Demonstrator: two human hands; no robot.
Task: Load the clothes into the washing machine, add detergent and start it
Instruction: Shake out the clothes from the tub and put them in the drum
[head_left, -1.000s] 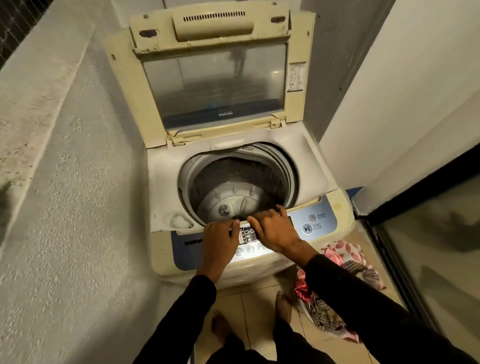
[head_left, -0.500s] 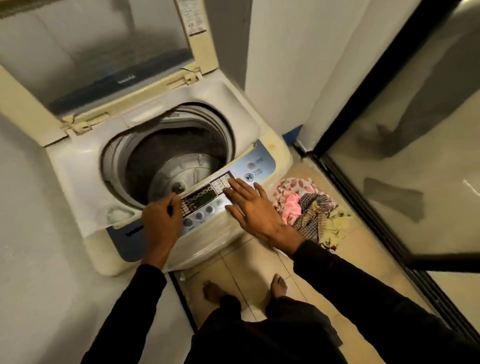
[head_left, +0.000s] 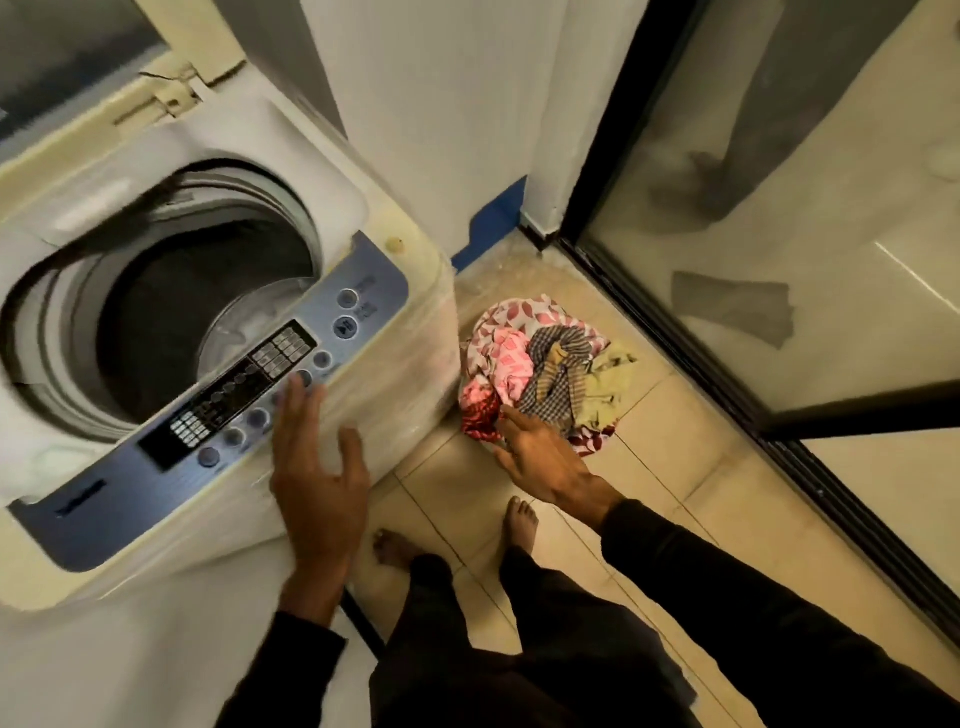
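On the floor, crumpled patterned clothes (head_left: 540, 371)

Beige tiled floor (head_left: 691, 467), white wall (head_left: 467, 104), and a black-framed glass door (head_left: 810, 208), perhaps sliding, under dim warm light.

Washing machine (head_left: 363, 218) lid up; clothes (head_left: 540, 369) heaped on floor (head_left: 701, 467); both hands open, empty.

One cream top-loading washing machine (head_left: 395, 291), left. One heap of patterned pink, checked and yellow clothes (head_left: 545, 374) on floor, right. Two open bare hands: left hand (head_left: 317, 478), right hand (head_left: 540, 457). Two bare feet (head_left: 519, 522), near.
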